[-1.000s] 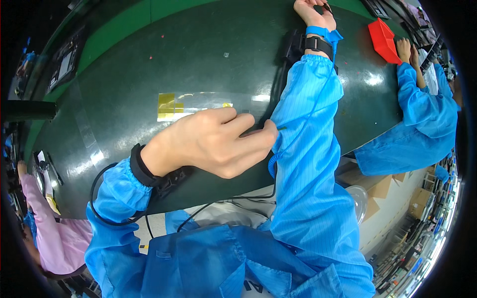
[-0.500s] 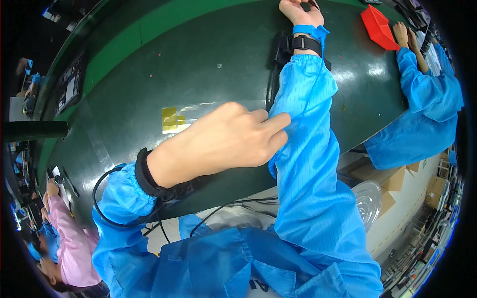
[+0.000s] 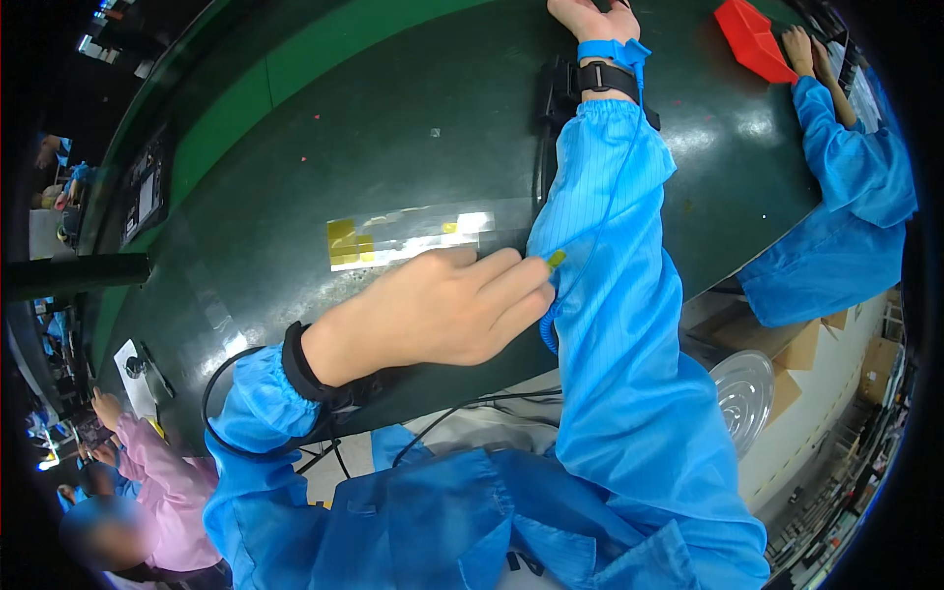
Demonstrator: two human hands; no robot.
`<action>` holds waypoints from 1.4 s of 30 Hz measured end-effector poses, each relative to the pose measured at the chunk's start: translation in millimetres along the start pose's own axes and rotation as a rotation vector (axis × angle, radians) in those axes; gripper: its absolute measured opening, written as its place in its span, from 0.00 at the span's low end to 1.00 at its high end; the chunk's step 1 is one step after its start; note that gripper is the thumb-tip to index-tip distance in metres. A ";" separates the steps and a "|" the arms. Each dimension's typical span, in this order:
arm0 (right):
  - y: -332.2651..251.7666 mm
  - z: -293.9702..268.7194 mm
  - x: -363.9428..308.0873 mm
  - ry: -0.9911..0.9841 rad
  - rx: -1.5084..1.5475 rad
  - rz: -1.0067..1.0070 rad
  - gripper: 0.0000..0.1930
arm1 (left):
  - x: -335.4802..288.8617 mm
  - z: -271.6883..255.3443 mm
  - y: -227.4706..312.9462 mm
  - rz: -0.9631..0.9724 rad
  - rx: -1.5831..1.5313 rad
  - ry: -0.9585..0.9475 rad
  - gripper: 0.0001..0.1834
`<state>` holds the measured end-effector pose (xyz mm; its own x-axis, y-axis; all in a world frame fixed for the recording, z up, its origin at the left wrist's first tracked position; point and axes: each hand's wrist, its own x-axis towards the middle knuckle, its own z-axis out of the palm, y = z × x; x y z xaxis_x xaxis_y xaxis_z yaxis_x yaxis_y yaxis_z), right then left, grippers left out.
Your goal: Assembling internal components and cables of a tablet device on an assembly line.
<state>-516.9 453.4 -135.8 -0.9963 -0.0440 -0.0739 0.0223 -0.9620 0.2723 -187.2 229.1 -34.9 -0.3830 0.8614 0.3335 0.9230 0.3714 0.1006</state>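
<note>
A small piece of yellow tape (image 3: 558,259) sticks out from the fingertips of my left hand (image 3: 452,300), which is pinched closed close to my right sleeve. Beyond that hand, a clear film strip (image 3: 403,228) lies on the dark green table, with yellow tape pieces (image 3: 341,240) mostly at its left end. My right hand (image 3: 595,22) reaches to the far edge of view, palm partly up. The picture cuts off most of its fingers, and a dark bit of something I cannot make out shows at them. Round that wrist sit a blue wrist strap (image 3: 608,49) and a black band (image 3: 602,79).
A red tray (image 3: 752,41) stands at the far right, near a co-worker's hands (image 3: 801,51). Another person in a pink sleeve (image 3: 162,457) is at the left. A dark device (image 3: 147,192) lies at the far left. Black cables (image 3: 462,401) hang at the near table edge.
My left hand has turned and shifted slightly down and left, so the yellow tape at its fingertips now shows. More of the film strip is uncovered. My right hand has slid a little further out of view.
</note>
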 end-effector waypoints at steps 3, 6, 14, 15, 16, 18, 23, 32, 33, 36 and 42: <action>-3.2 0.7 3.2 0.007 -0.003 0.001 0.02 | -8.2 0.4 -0.5 -0.044 -0.047 0.116 0.11; 3.7 2.2 1.6 0.008 -0.004 0.008 0.02 | -7.5 0.2 -4.4 -0.094 -0.056 0.283 0.11; 4.9 8.7 -9.0 -0.021 0.032 0.069 0.05 | 3.7 2.9 -9.2 -0.259 -0.112 0.181 0.08; 6.3 9.2 -19.1 -0.033 0.035 0.073 0.05 | 4.8 2.8 -11.5 -0.275 -0.202 0.182 0.07; 12.7 13.6 -33.4 0.016 0.110 0.130 0.06 | 8.4 -2.5 -14.2 -0.264 -0.182 0.185 0.07; 11.3 21.8 -42.7 0.072 0.186 0.142 0.13 | 23.0 -25.9 -12.0 -0.583 -0.619 0.243 0.04; 34.0 19.8 -43.0 0.039 0.196 0.117 0.11 | 12.4 -169.4 91.4 -0.812 -1.277 0.755 0.09; 15.3 21.8 -39.5 0.071 0.182 0.062 0.10 | 29.3 -133.8 76.0 0.150 -1.430 0.745 0.24; 22.0 21.9 -34.5 0.068 0.176 0.083 0.10 | 22.7 -135.3 75.4 0.129 -1.419 0.748 0.24; 11.8 -5.2 -7.9 -0.041 0.119 -0.023 0.08 | 27.4 -113.5 51.5 0.285 -1.592 0.755 0.10; 0.6 -3.4 -16.1 0.004 0.056 -0.056 0.08 | 32.9 -17.8 0.4 -0.201 -0.316 0.372 0.13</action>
<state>-500.5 452.7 -137.7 -0.9955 0.0083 -0.0943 -0.0383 -0.9464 0.3206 -198.8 251.4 -7.2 -0.5676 0.5815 0.5828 0.8208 0.3445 0.4556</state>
